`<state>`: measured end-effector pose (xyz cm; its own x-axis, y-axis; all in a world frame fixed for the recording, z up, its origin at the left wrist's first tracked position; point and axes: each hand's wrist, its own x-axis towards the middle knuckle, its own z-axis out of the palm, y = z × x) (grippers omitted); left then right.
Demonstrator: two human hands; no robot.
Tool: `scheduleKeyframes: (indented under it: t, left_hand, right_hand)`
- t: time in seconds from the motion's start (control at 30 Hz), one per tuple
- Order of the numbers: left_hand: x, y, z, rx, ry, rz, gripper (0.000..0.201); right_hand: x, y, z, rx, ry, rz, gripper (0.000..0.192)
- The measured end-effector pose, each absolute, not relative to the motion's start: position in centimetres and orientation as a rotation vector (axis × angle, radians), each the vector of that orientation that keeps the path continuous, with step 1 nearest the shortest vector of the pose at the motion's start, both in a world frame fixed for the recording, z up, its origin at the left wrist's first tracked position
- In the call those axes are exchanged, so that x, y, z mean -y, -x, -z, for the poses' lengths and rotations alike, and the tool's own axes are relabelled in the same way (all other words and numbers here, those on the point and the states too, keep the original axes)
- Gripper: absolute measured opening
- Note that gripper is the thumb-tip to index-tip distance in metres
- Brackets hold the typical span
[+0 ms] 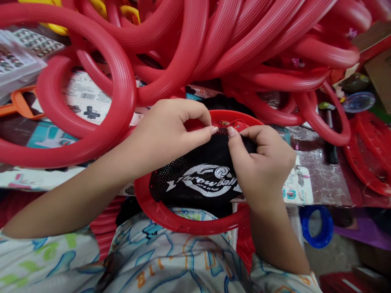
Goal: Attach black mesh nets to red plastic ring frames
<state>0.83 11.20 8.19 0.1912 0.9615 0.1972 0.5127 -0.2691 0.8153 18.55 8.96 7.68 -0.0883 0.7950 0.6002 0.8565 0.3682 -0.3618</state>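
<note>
Hands pinch black mesh (198,179) at the far rim of a red hoop (171,217) against the lap: left hand (171,130) and right hand (262,162) fingers closed on it, keeping it taut, near the desk (324,179) edge.

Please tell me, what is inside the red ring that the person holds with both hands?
Inside the red ring stretches a black net printed with a white "Throw ball" logo. The left hand and right hand pinch its top edge. The hands cover how the net attaches to the ring there.

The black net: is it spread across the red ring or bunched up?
Spread: the net lies flat inside the ring, its logo readable.
</note>
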Motion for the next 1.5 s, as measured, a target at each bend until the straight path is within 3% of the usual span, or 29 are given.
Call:
scheduleKeyframes:
  t: [0.33, 0.63, 0.9, 1.5]
  left_hand:
    - [-11.0, -1.0, -8.0, -1.381, -1.892, -0.94, 0.014]
    - [-11.1, -0.7, -7.8, -1.251, -2.086, -0.957, 0.01]
    - [-11.3, -0.2, -7.0, -1.035, -2.362, -0.999, 0.022]
    - [-11.2, -0.1, -6.7, -1.078, -2.355, -0.897, 0.023]
  right_hand:
    - [-8.5, -19.4, -7.7, 1.885, 1.472, 0.03, 0.005]
    - [-7.9, -19.5, -8.1, 2.025, 1.506, 0.276, 0.011]
    - [-7.6, -20.2, -8.4, 2.054, 1.586, 0.238, 0.015]
    - [-8.3, -20.2, -8.4, 1.991, 1.602, 0.149, 0.017]
